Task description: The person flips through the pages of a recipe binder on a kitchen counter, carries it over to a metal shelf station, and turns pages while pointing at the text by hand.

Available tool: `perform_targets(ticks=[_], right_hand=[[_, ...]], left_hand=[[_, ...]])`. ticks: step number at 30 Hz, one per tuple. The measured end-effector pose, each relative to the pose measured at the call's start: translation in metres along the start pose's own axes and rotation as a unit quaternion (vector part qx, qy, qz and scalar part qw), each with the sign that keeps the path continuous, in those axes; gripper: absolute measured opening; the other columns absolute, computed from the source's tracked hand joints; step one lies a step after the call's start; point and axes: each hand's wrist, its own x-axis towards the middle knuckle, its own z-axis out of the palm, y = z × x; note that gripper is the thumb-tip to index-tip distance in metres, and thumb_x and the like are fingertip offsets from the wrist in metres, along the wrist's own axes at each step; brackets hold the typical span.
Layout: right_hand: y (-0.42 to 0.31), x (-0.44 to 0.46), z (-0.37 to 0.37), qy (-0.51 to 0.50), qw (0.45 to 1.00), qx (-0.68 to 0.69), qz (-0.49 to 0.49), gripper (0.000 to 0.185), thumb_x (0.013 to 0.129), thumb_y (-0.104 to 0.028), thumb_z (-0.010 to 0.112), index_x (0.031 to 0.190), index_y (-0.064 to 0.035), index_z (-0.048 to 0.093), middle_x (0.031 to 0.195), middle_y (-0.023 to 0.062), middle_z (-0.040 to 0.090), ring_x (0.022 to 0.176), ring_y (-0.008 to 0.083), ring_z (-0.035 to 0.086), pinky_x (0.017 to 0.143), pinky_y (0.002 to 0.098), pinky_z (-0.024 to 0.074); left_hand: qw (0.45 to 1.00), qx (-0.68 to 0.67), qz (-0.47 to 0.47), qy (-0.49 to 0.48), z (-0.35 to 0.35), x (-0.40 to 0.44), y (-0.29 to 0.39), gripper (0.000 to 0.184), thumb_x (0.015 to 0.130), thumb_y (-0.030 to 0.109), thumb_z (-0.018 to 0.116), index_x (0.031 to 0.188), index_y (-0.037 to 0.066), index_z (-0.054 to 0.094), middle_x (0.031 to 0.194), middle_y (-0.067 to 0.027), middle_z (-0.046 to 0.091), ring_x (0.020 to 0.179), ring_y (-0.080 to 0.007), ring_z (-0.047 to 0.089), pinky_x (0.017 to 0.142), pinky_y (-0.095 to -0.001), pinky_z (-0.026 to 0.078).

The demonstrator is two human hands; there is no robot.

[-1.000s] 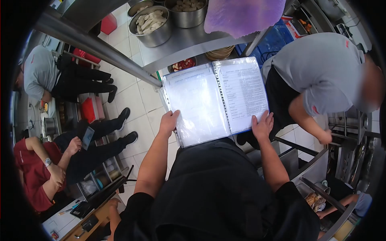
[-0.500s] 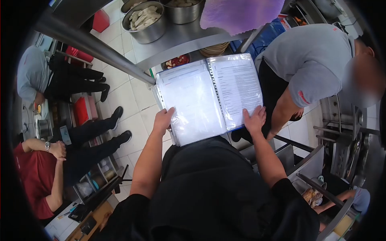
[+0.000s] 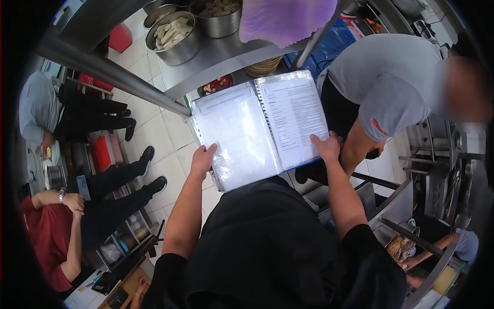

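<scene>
An open binder of printed sheets in clear plastic sleeves lies spread in front of my body. My left hand grips its left edge, thumb on top and the other fingers hidden underneath. At the lower right corner my right hand holds the other side, its thumb on the right-hand printed page. Glare washes out much of the left page, and the print is too small to read.
Ahead, a metal shelf carries steel pots of pale food and a purple cloth. A person in a grey shirt bends close on my right. Other people are at the left, one wearing a red shirt.
The binder sits slightly further left in view and is tilted a little more. My right hand has shifted from lying against the page edge to gripping the corner with its thumb on top.
</scene>
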Motion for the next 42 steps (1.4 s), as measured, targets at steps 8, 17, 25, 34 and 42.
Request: perform_targets(ticks=[8, 17, 25, 34, 42], right_hand=[[0.017, 0.018, 0.021, 0.009, 0.997, -0.036, -0.074, 0.076, 0.082, -0.05, 0.073, 0.133, 0.0026, 0.055, 0.133, 0.0274, 0.052, 0.124, 0.0451, 0.051, 0.105, 0.0473, 0.0445], [-0.001, 0.015, 0.014, -0.046, 0.977, 0.208, -0.017, 0.068, 0.072, -0.036, 0.083, 0.12, 0.0054, 0.058, 0.112, 0.0264, 0.066, 0.107, 0.0365, 0.065, 0.095, 0.0419, 0.0508], [-0.092, -0.075, -0.06, -0.107, 0.966, 0.131, -0.193, 0.035, 0.082, -0.023, 0.069, 0.106, 0.0, 0.057, 0.105, 0.0266, 0.066, 0.095, 0.0436, 0.067, 0.084, 0.0494, 0.0525], [-0.135, -0.129, -0.027, -0.265, 0.841, 0.026, -0.472, 0.044, 0.087, -0.034, 0.071, 0.121, -0.0071, 0.06, 0.143, 0.0215, 0.047, 0.121, 0.043, 0.055, 0.102, 0.0477, 0.0461], [-0.052, -0.057, 0.006, -0.122, 0.978, -0.067, -0.158, 0.1, 0.083, -0.069, 0.062, 0.156, -0.0088, 0.029, 0.162, 0.0278, 0.014, 0.149, 0.0477, 0.013, 0.119, 0.0598, 0.0156]], left_hand=[[1.0, 0.016, -0.01, -0.013, 0.001, -0.004, 0.007, 0.051, 0.092, 0.037, 0.067, 0.116, -0.007, 0.056, 0.097, -0.0158, 0.066, 0.077, -0.0226, 0.067, 0.059, -0.0365, 0.055], [1.0, 0.016, -0.006, -0.014, 0.002, -0.003, 0.006, 0.06, 0.09, 0.038, 0.07, 0.121, -0.01, 0.053, 0.101, -0.0188, 0.066, 0.078, -0.0239, 0.068, 0.058, -0.0373, 0.054], [0.916, 0.284, 0.207, 0.195, 0.003, -0.032, 0.007, 0.076, 0.09, 0.047, 0.069, 0.137, -0.009, 0.048, 0.123, -0.0293, 0.061, 0.113, -0.0373, 0.062, 0.095, -0.0415, 0.05], [0.976, -0.12, 0.063, -0.169, 0.063, -0.055, 0.09, 0.038, 0.101, 0.029, 0.057, 0.12, -0.004, 0.058, 0.11, -0.0134, 0.066, 0.098, -0.0175, 0.063, 0.079, -0.0285, 0.054], [0.947, -0.31, 0.051, -0.07, 0.043, -0.049, 0.048, 0.032, 0.101, 0.012, 0.056, 0.125, -0.008, 0.05, 0.113, -0.0151, 0.066, 0.101, -0.0219, 0.066, 0.085, -0.0335, 0.057]])
